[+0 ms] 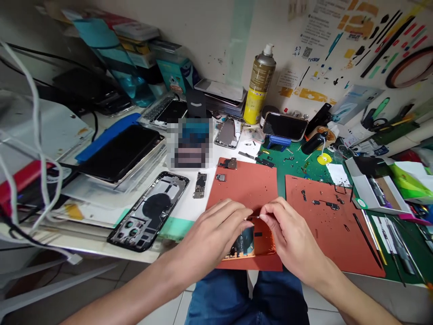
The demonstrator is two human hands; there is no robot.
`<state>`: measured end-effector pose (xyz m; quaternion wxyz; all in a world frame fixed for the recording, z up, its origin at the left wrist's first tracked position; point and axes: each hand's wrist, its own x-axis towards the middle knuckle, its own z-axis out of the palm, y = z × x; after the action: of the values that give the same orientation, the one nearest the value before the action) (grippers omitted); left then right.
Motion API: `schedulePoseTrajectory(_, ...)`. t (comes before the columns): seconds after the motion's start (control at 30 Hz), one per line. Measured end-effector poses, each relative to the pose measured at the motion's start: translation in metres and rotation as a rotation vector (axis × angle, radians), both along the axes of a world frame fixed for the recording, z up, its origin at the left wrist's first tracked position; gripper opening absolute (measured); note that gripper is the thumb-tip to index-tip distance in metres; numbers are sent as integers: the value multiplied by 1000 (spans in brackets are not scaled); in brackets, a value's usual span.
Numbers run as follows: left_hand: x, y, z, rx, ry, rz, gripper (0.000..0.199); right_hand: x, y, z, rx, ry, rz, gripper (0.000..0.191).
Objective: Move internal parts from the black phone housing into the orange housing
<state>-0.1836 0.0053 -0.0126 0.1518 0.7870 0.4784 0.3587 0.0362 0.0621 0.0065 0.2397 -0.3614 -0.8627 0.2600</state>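
My left hand (pixel 219 230) and my right hand (pixel 291 234) meet over an orange phone housing (pixel 265 243) that lies on a red-brown mat (pixel 250 180). Both hands are closed in a pinch. Between their fingertips is a small, thin, dark part (pixel 252 218) with a shiny end, too small to name. My left fingers hide part of the housing's left side. A dark rectangular patch and a bluish round area show inside the housing. Two camera modules (pixel 231 164) (pixel 220 178) rest near the mat's far left corner.
Left of the mat are a logic board (pixel 200 185) and a black phone back housing (pixel 149 212). A second red-brown mat (pixel 331 230) holds small parts. Tweezers and tools (pixel 394 239) lie far right. A spray can (pixel 260 83) and a propped phone (pixel 285 126) stand behind.
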Motion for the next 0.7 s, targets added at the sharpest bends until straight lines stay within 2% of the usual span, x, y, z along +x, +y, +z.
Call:
schedulePoseTrajectory(0.17, 10, 4, 3, -43, -179, -25, 14, -2, -8, -3, 89, 31, -4, 24)
schedulePoseTrajectory(0.37, 10, 0, 7, 23, -226, -35, 19, 3, -18, 2, 92, 179, -45, 22)
schedulePoseTrajectory(0.43, 10, -3, 6, 69, -205, -23, 21, 4, -24, 5, 8, 229, -99, 20)
schedulePoseTrajectory(0.53, 13, -9, 4, 198, -106, 9, 25, 1, -34, 8, -208, 319, -179, 20)
schedulePoseTrajectory(0.7, 18, -16, -3, 468, 124, 25, 27, -8, -41, 11, -540, 538, -208, 26)
